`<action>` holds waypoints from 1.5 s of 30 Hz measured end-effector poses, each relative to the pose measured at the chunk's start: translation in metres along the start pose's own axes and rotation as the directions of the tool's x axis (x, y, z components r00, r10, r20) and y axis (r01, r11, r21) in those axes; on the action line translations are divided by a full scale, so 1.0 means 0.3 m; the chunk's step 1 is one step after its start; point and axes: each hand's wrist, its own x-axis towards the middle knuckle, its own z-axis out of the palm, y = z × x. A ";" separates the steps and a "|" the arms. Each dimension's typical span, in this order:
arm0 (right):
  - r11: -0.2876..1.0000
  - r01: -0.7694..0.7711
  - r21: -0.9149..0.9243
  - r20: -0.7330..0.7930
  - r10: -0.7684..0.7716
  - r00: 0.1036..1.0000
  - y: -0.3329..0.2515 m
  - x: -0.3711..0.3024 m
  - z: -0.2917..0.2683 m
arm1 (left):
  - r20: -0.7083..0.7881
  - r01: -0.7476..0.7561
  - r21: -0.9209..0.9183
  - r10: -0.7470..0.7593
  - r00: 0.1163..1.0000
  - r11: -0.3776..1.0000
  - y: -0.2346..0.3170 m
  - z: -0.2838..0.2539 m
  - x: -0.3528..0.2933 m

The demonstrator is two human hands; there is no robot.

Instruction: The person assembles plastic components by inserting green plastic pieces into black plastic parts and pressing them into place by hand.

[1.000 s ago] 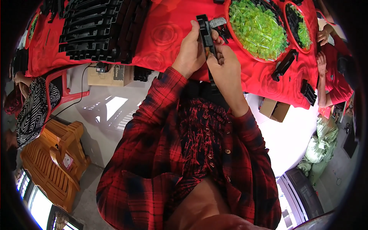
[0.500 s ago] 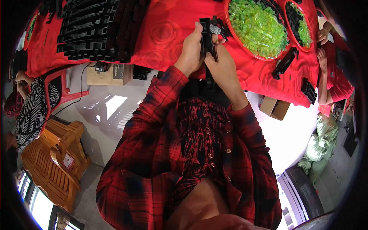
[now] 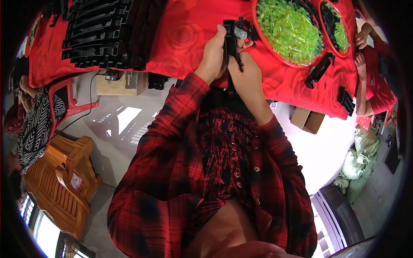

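A long, narrow black plastic part stands lengthwise between my hands, over the table's near edge. My left hand is closed round its left side, the thumb lying along the upper end. From the right, my right hand grips the part around its middle with the thumb pressed on its face. Just right of the part's upper end is a small grey speckled piece; whether my fingers touch it I cannot tell. A round red-rimmed tray heaped with clear green-yellow plastic pieces lies close by on the right.
Rows of stacked black parts cover the left of the red tablecloth. A second tray and loose black parts lie at right. Another person's hands are at the right edge. A cardboard box is below.
The black part has shifted slightly up and left in my hands. My right hand has moved a little left along with it; both grips stay closed.
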 end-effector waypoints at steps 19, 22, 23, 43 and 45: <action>0.835 -0.212 0.508 0.350 0.025 0.936 -0.165 -0.041 -0.147 | -0.087 0.051 -0.285 -0.079 0.993 0.957 0.085 0.035 0.004; 0.832 -0.190 0.521 0.316 0.018 0.949 -0.187 -0.054 -0.170 | 0.008 0.057 -0.376 -0.058 0.998 0.925 0.106 0.042 0.007; 0.828 -0.215 0.518 0.332 0.036 0.943 -0.193 -0.056 -0.179 | -0.017 0.067 -0.394 -0.080 0.997 0.917 0.111 0.052 0.005; 0.769 -0.283 0.573 0.386 0.051 0.921 -0.172 -0.068 -0.208 | 0.163 0.136 -0.463 -0.066 0.984 0.876 0.134 0.091 -0.019; 0.773 -0.282 0.568 0.388 0.050 0.920 -0.174 -0.067 -0.210 | 0.169 0.105 -0.412 -0.037 0.985 0.905 0.141 0.098 -0.026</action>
